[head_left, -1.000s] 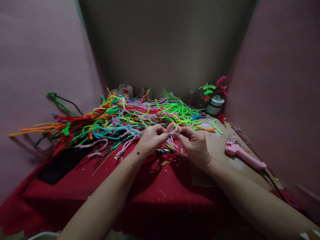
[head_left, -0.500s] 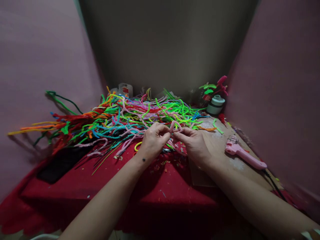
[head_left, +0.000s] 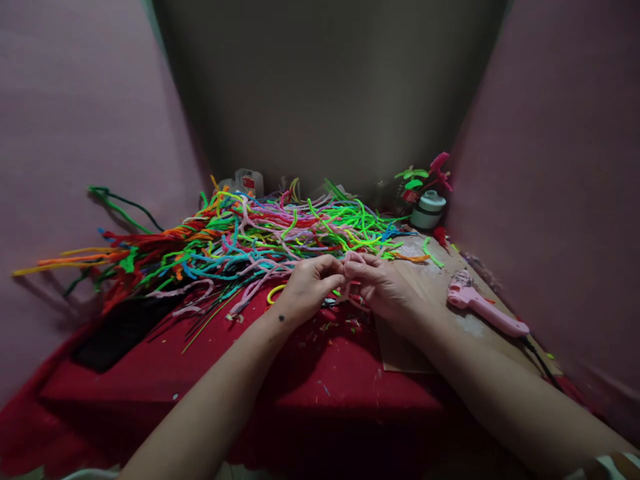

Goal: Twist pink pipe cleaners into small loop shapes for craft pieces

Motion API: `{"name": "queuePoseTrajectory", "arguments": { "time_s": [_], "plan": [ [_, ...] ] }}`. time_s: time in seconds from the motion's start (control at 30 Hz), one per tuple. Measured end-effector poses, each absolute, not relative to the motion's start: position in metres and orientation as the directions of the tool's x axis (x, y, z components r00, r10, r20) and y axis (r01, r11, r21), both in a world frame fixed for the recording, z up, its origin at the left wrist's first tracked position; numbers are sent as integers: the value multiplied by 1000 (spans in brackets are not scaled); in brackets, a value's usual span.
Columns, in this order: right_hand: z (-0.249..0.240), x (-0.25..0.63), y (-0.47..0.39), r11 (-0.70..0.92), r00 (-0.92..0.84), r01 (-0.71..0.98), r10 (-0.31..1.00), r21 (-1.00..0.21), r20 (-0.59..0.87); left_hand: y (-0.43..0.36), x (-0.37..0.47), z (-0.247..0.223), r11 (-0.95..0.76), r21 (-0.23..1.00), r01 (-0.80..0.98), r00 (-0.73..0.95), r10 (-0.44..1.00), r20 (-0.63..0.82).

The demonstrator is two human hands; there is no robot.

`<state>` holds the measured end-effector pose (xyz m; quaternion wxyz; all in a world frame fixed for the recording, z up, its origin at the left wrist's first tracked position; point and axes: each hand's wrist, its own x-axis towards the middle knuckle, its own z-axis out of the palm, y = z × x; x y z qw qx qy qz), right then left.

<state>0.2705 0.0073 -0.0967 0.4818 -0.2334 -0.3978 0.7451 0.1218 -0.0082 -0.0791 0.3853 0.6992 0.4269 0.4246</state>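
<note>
My left hand (head_left: 315,283) pinches a pale pink pipe cleaner (head_left: 354,256) between thumb and fingertips. Right beside it, my right hand (head_left: 377,280) is closed on the same pink piece, its thumb lying across it. The fingertips of both hands nearly touch, and they hide much of the piece. Part of the pink strand shows just above and below the fingers. Behind the hands lies a large heap of multicoloured pipe cleaners (head_left: 280,230).
A pink glue gun (head_left: 485,308) lies on a brown board (head_left: 405,347) at the right. Behind it stands a pale jar (head_left: 428,210) near pink and green craft flowers (head_left: 413,179). A dark flat object (head_left: 113,340) rests on the red cloth (head_left: 200,373) at the left.
My right thumb and fingers have moved up over the pink piece, covering the loop that stood above the fingertips. The whole view has shifted slightly.
</note>
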Motion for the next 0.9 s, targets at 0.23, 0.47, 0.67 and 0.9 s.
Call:
{"name": "queuePoseTrajectory", "arguments": {
  "time_s": [0.23,0.47,0.67,0.9],
  "plan": [
    [-104,270,11,-201,-400,-565,915,-800,53,-8,117,-68,-192,945,267,337,937,95],
    [-109,269,14,-181,-450,-567,885,-804,117,-1,102,-66,-156,931,329,427,904,0],
    [-103,268,9,-166,-434,-487,898,-858,72,-1,95,-67,-192,907,374,443,896,7],
    [-95,264,-3,-134,-433,-369,900,-920,43,-6,103,-66,-169,966,196,314,944,101]
  ]
}}
